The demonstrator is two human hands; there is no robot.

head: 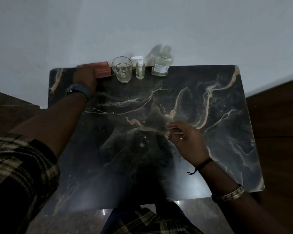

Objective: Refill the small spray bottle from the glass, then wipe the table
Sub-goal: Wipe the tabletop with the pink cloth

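Observation:
A dark marble table (210, 149) fills the view. Along its far edge stand a clear glass (122, 69), a small spray bottle (140, 68) with a white pump head, and a larger clear bottle (162, 62). Left of the glass lies a folded pink cloth (103, 69). My left hand (85, 78) rests on the cloth's left end with fingers closed over it. My right hand (188, 141) hovers low over the table's middle, pinching a thin white stick-like object (178, 132) between its fingers.
A pale wall rises right behind the table's far edge. Dark wooden furniture stands to the right (277, 132) and to the left (7, 112). My checked sleeve (15, 166) covers the near left corner.

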